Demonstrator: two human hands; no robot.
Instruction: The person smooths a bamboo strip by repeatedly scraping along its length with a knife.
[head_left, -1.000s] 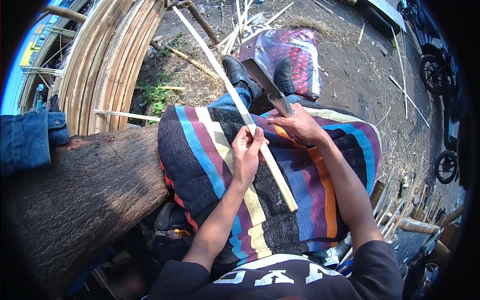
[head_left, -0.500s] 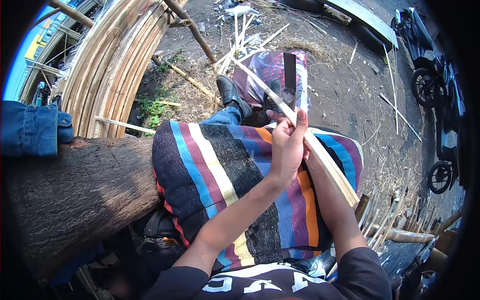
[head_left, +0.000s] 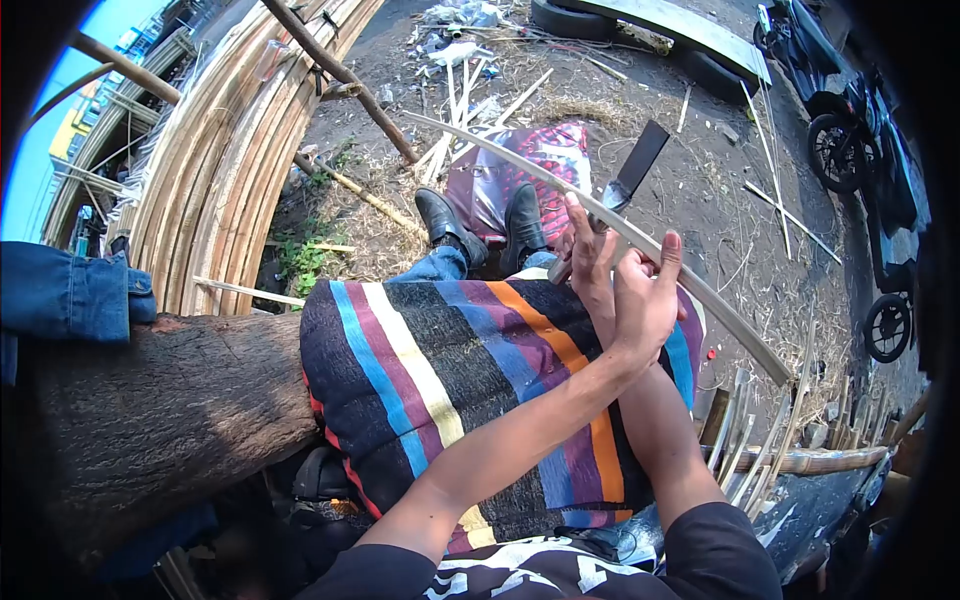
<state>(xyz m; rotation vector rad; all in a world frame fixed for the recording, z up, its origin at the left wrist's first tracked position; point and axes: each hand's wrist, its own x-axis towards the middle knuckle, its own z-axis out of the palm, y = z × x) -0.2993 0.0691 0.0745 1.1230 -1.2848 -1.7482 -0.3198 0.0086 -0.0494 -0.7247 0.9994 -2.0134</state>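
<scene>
A long pale wooden strip (head_left: 706, 292) slants from upper left to lower right over my lap. My left hand (head_left: 645, 305) is closed round it, right of its middle, with the thumb pointing up. Just left of and partly behind that hand, my right hand (head_left: 592, 262) grips a machete (head_left: 642, 158), its dark blade pointing up and right beyond the strip. The forearms cross. A striped cloth (head_left: 440, 350) covers my lap, and two black shoes (head_left: 447, 224) show past it.
A thick log (head_left: 180, 400) lies at the left, beside a denim sleeve (head_left: 80, 292) of another person. Long bundled wooden strips (head_left: 240, 150) stand at the upper left. A printed sheet (head_left: 555, 165) lies by the shoes. Motorcycles (head_left: 850, 150) stand at the right.
Both hands came together; the left moved right with the strip, crossing over the right forearm. The strip tilts flatter now, and the machete blade swung to point up and right.
</scene>
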